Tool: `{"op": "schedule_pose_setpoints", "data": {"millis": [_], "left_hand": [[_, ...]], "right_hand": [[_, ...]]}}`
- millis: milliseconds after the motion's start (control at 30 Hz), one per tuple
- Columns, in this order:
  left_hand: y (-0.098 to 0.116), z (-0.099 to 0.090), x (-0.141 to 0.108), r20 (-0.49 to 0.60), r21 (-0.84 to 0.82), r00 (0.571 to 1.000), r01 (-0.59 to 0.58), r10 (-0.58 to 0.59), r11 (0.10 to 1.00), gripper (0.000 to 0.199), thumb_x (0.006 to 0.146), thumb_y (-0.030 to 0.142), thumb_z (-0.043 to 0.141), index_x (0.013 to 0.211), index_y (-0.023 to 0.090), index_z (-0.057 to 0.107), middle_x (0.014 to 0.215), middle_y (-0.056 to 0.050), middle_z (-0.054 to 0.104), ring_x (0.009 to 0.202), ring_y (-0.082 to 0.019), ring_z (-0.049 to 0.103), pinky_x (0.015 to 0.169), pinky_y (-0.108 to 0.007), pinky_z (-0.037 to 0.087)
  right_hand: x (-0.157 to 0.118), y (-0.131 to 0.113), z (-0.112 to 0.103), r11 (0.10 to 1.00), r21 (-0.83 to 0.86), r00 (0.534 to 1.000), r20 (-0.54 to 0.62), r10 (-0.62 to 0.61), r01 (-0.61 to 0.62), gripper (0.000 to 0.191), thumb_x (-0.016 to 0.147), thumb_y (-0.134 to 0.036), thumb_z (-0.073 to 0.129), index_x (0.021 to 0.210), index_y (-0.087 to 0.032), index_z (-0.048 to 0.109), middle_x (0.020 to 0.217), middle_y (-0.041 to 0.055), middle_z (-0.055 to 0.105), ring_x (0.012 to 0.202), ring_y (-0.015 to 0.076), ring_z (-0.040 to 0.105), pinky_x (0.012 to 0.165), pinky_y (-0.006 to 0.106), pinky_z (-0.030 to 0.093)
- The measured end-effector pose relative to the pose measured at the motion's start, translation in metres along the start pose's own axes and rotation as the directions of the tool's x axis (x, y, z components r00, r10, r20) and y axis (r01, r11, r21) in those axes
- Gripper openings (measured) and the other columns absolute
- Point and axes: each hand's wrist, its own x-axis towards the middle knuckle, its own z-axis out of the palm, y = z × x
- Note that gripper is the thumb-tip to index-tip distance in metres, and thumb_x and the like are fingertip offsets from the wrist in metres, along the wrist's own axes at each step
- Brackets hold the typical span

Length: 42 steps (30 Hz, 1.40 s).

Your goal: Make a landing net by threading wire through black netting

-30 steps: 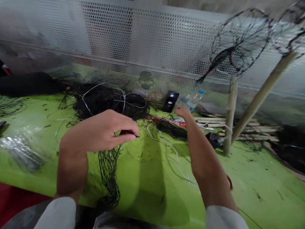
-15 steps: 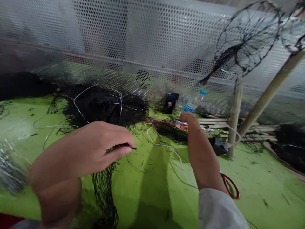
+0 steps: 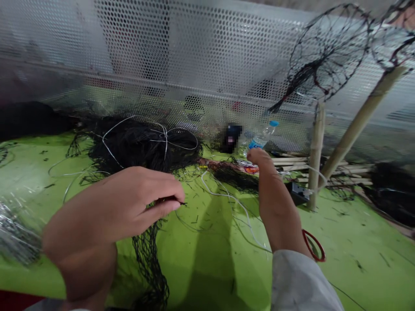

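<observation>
My left hand [image 3: 142, 196] is closed in a pinch on a black net [image 3: 151, 255], with a short dark end poking out past the fingertips. The mesh hangs below the hand toward the table's front edge. My right arm is stretched forward, and my right hand [image 3: 261, 156] is curled closed just in front of a clear plastic bottle [image 3: 266, 131] with a blue cap. What its fingers hold, if anything, is hidden. Beside it lie an orange-and-white wrapper [image 3: 251, 168] and a loose dark net bundle [image 3: 238, 177].
Wire lies over a black fibre heap [image 3: 136, 144]. A white cord [image 3: 241, 207] crosses the green table [image 3: 350, 268]. Wooden poles [image 3: 315, 160] stand at right near a black block [image 3: 296, 193], thin sticks and a red loop handle [image 3: 316, 248]. A perforated metal panel [image 3: 207, 47] runs behind.
The view has shifted slightly. Both hands keep nearly the same place and pose, the left still pinching the net and the right still by the bottle.
</observation>
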Motion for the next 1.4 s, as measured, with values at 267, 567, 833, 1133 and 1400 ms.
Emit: {"op": "schedule_pose_setpoints", "data": {"millis": [267, 567, 833, 1133, 1400], "left_hand": [[0.000, 0.003, 0.001, 0.044, -0.029, 0.999, 0.012, -0.010, 1.000, 0.014, 0.103, 0.020, 0.059, 0.096, 0.020, 0.071, 0.095, 0.003, 0.077, 0.081, -0.012, 0.069, 0.075, -0.025, 0.045], [-0.018, 0.029, 0.031, 0.177, -0.117, 0.984, 0.014, 0.007, 0.993, 0.018, 0.102, 0.024, 0.057, 0.098, 0.020, 0.074, 0.095, 0.000, 0.076, 0.083, -0.014, 0.067, 0.077, -0.027, 0.043], [-0.070, 0.078, 0.082, 0.281, 0.031, 0.940, 0.193, -0.194, 0.981, 0.016, 0.099, 0.020, 0.059, 0.101, 0.015, 0.075, 0.092, -0.005, 0.075, 0.079, -0.014, 0.065, 0.076, -0.028, 0.046], [-0.102, 0.124, 0.087, 0.290, 0.183, 0.873, 0.353, -0.393, 0.918, 0.036, 0.102, 0.039, 0.066, 0.129, 0.016, 0.064, 0.127, -0.011, 0.067, 0.109, -0.023, 0.069, 0.093, -0.045, 0.061], [-0.057, 0.098, 0.086, 0.105, -0.073, 0.981, 0.174, -0.166, 0.982, 0.031, 0.106, 0.022, 0.050, 0.132, 0.015, 0.064, 0.141, -0.015, 0.062, 0.129, -0.025, 0.061, 0.115, -0.043, 0.044]], "right_hand": [[-0.018, -0.023, -0.016, 0.995, 0.090, 0.996, -0.083, -0.027, 0.034, 0.040, 0.101, -0.038, 0.068, 0.132, -0.014, 0.063, 0.132, 0.0132, 0.065, 0.114, 0.0245, 0.068, 0.097, 0.045, 0.060], [-0.054, -0.076, -0.095, 0.877, 0.374, 0.820, -0.572, -0.038, 0.301, 0.026, 0.107, -0.028, 0.050, 0.121, -0.017, 0.069, 0.116, 0.0130, 0.074, 0.110, 0.0253, 0.071, 0.101, 0.043, 0.056], [-0.180, -0.098, -0.172, -0.025, 0.443, 0.431, -0.857, 0.284, 0.896, 0.026, 0.092, -0.051, 0.074, 0.091, -0.026, 0.068, 0.078, -0.0022, 0.066, 0.064, 0.0111, 0.064, 0.061, 0.025, 0.056], [-0.293, -0.126, -0.170, -0.440, 0.345, 0.458, -0.871, 0.180, 0.829, 0.019, 0.081, -0.037, 0.091, 0.085, -0.027, 0.075, 0.070, -0.0055, 0.066, 0.054, 0.0069, 0.059, 0.050, 0.019, 0.050], [-0.312, -0.131, -0.155, -0.409, 0.436, 0.498, -0.865, 0.054, 0.801, 0.018, 0.084, -0.035, 0.087, 0.101, -0.032, 0.081, 0.076, -0.0041, 0.073, 0.055, 0.0106, 0.061, 0.051, 0.025, 0.053]]}}
